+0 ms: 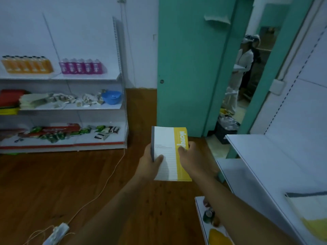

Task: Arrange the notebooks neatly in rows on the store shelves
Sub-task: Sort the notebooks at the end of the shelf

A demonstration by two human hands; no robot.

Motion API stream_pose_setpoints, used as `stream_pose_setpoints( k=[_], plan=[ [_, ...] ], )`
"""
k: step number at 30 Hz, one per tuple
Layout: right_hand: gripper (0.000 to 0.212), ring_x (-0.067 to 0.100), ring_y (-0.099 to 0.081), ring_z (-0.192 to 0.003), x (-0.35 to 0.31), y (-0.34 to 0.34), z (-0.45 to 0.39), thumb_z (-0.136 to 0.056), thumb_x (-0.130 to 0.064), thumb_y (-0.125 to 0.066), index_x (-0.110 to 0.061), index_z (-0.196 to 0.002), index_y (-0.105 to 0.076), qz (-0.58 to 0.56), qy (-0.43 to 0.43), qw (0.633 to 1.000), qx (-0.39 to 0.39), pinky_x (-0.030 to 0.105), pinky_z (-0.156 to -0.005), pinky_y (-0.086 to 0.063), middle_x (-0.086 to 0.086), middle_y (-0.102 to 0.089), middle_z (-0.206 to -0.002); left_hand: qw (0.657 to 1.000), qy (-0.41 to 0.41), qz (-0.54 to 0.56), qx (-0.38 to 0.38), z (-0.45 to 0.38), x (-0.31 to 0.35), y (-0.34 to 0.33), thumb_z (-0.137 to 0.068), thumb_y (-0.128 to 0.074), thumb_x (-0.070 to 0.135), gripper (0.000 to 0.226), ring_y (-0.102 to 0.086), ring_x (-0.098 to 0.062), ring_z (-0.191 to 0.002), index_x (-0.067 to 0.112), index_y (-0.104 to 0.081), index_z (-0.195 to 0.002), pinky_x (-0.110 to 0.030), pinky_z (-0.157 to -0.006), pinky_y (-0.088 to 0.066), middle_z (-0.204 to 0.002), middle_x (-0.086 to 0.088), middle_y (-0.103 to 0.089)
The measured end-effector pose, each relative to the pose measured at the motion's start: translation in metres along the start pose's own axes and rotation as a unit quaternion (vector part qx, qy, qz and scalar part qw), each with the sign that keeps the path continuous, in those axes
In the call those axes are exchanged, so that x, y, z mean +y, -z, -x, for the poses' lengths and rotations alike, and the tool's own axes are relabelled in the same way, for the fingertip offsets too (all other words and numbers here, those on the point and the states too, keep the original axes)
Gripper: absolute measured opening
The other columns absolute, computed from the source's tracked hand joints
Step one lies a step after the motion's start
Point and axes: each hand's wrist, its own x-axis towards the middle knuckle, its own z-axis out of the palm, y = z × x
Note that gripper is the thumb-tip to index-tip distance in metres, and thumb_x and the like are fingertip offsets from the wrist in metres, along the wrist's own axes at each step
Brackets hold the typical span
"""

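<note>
A stack of yellow-and-white notebooks (pixel 169 152) is gripped by 2 hands: the left hand (pixel 150 165) at its spine, the right hand (pixel 192 160) on its yellow edge.

One legible mark only: large white lettering on the yellow band of the top notebook (pixel 169 152), running sideways along the cover; it seems to read "Honey", though blur leaves that uncertain. Small dark print lines on the same cover's white part, too fine to read. Labels on the orange bottles (pixel 26 65) and pink bottles (pixel 81 66) are blurred, unreadable.
</note>
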Motion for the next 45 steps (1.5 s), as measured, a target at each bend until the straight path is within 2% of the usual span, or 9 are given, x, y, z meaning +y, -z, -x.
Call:
stream_pose_setpoints(
  k=[4, 9, 14, 23, 27, 31, 36, 42, 45],
  plan=[
    [0.025, 0.015, -0.051, -0.069, -0.009, 0.007, -0.047, -0.092, -0.027, -0.047, -0.015, -0.113, -0.047, 0.013, -0.019, 0.998, 0.055, 0.025, -0.048, -0.027, 0.002, -0.059, -0.096, 0.999, -0.024, -0.017, -0.043, -0.066, 0.006, -0.014, -0.094, -0.055, 0.032, 0.057, -0.053, -0.020, -0.118, 0.023, -0.026, -0.143, -0.041, -0.096, -0.050, -0.137, 0.002, -0.048],
    [0.015, 0.022, -0.064, -0.071, 0.020, 0.024, -0.104, -0.076, -0.047, -0.043, -0.042, -0.089, -0.038, 0.023, -0.066, 0.991, 0.116, 0.048, -0.065, -0.056, -0.002, -0.064, -0.085, 0.994, -0.035, 0.008, -0.099, -0.121, 0.008, -0.064, -0.094, -0.056, 0.033, 0.056, -0.052, -0.012, -0.108, 0.026, -0.028, -0.142, -0.033, -0.091, -0.049, -0.135, 0.005, -0.051],
    [0.032, 0.017, -0.060, -0.074, 0.039, 0.068, -0.148, -0.091, -0.025, -0.047, -0.014, -0.121, -0.045, -0.016, -0.090, 0.982, 0.166, 0.028, -0.055, -0.045, 0.005, -0.062, -0.099, 0.986, -0.058, 0.011, -0.154, -0.168, 0.028, -0.128, -0.095, -0.055, 0.027, 0.053, -0.052, -0.012, -0.111, 0.023, -0.029, -0.142, -0.034, -0.094, -0.047, -0.133, 0.005, -0.053],
    [0.027, 0.014, -0.053, -0.070, 0.100, 0.176, -0.188, -0.094, -0.022, -0.049, -0.010, -0.117, -0.046, -0.035, -0.128, 0.951, 0.281, 0.027, -0.056, -0.038, 0.005, -0.059, -0.097, 0.961, -0.107, -0.003, -0.253, -0.207, 0.079, -0.260, -0.094, -0.056, 0.024, 0.051, -0.052, -0.013, -0.112, 0.019, -0.035, -0.141, -0.030, -0.097, -0.042, -0.129, 0.001, -0.057],
    [0.027, 0.029, -0.059, -0.093, 0.135, 0.226, -0.173, -0.093, -0.022, -0.049, -0.008, -0.116, -0.047, -0.042, -0.172, 0.922, 0.344, 0.031, -0.072, -0.043, 0.012, -0.061, -0.107, 0.930, -0.166, -0.012, -0.328, -0.194, 0.099, -0.319, -0.096, -0.053, 0.021, 0.050, -0.056, -0.014, -0.111, 0.022, -0.036, -0.143, -0.029, -0.091, -0.045, -0.119, 0.008, -0.058],
    [0.029, 0.029, -0.060, -0.096, 0.171, 0.267, -0.143, -0.094, -0.025, -0.049, -0.008, -0.117, -0.048, -0.049, -0.217, 0.882, 0.414, 0.030, -0.074, -0.044, 0.013, -0.063, -0.110, 0.895, -0.204, -0.037, -0.395, -0.173, 0.116, -0.379, -0.096, -0.051, 0.022, 0.054, -0.058, -0.018, -0.104, 0.029, -0.032, -0.146, -0.032, -0.088, -0.051, -0.116, 0.008, -0.059],
    [0.035, 0.031, -0.060, -0.098, 0.208, 0.300, -0.103, -0.092, -0.024, -0.051, -0.008, -0.122, -0.047, -0.036, -0.283, 0.830, 0.479, 0.032, -0.078, -0.044, 0.014, -0.060, -0.118, 0.836, -0.234, -0.059, -0.494, -0.143, 0.119, -0.442, -0.096, -0.050, 0.022, 0.057, -0.057, -0.015, -0.102, 0.024, -0.028, -0.148, -0.010, -0.068, -0.048, -0.127, -0.001, -0.059],
    [0.036, 0.031, -0.057, -0.104, 0.232, 0.312, -0.075, -0.093, -0.020, -0.051, -0.007, -0.126, -0.046, -0.001, -0.341, 0.788, 0.513, 0.026, -0.075, -0.036, 0.014, -0.059, -0.118, 0.771, -0.227, -0.080, -0.589, -0.122, 0.116, -0.489, -0.094, -0.052, 0.015, 0.059, -0.060, -0.022, -0.109, 0.016, -0.029, -0.149, -0.021, -0.086, -0.049, -0.130, -0.007, -0.058],
    [0.032, 0.026, -0.057, -0.098, 0.244, 0.311, -0.072, -0.092, -0.019, -0.052, -0.008, -0.122, -0.049, 0.020, -0.377, 0.768, 0.517, 0.025, -0.074, -0.037, 0.013, -0.060, -0.116, 0.734, -0.259, -0.095, -0.621, -0.121, 0.115, -0.509, -0.091, -0.057, 0.013, 0.039, -0.063, -0.021, -0.102, 0.013, -0.051, -0.129, -0.032, -0.090, -0.052, -0.119, -0.008, -0.065]
  ],
)
